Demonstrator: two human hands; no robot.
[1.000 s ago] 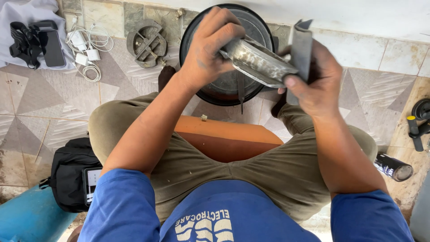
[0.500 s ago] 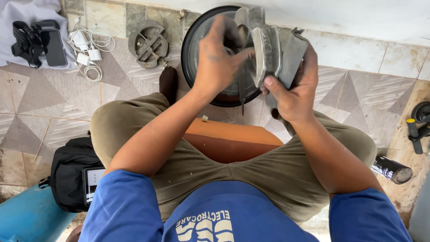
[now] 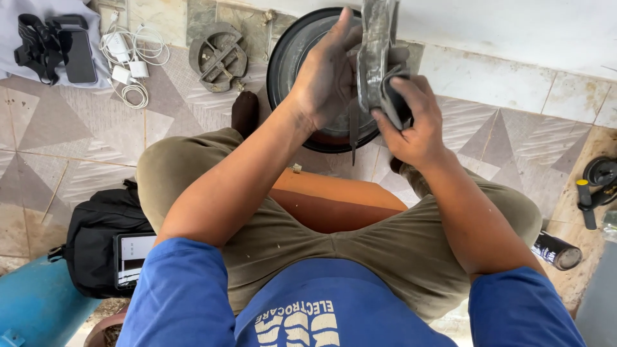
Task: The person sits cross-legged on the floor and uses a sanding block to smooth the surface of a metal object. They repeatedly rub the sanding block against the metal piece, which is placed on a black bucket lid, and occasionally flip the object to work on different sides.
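Both hands around upright metal part

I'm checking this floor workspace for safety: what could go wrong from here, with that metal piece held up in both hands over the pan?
The grey metal piece has thin edges, and both the left hand and right hand are bare, so a cut seems possible. If the grip slips, it would likely drop into the black pan or onto a foot. The white charger cables and the spray can lie loose on the tiles, possible trip hazards on standing up.
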